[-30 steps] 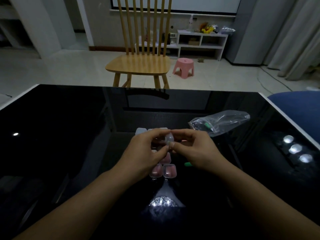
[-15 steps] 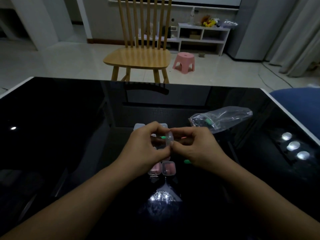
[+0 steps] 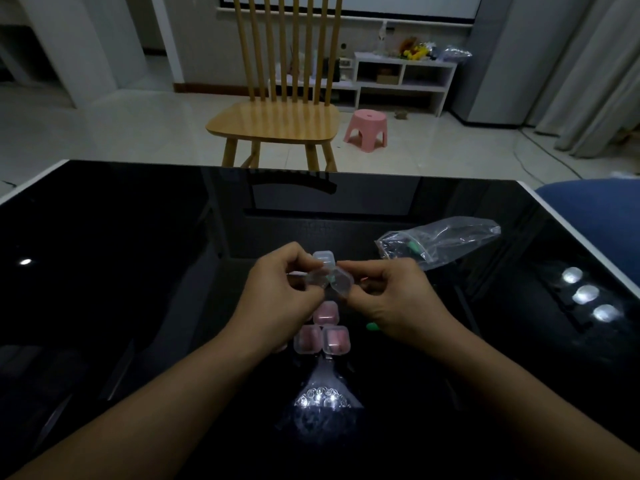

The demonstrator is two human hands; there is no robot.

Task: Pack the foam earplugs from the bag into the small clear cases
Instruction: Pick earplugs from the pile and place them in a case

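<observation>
Pinching one small clear case (image 3: 329, 279) open between left hand (image 3: 277, 292) and right hand (image 3: 391, 292) above the desk (image 3: 104, 271) middle, the person is risking the green earplug (image 3: 332, 279) springing out if either grip is slipping.

Single head-worn wide-angle view, looking forward and down from close above the black tabletop (image 3: 104, 271), with the wooden chair (image 3: 277, 123) and floor beyond its far edge.
</observation>
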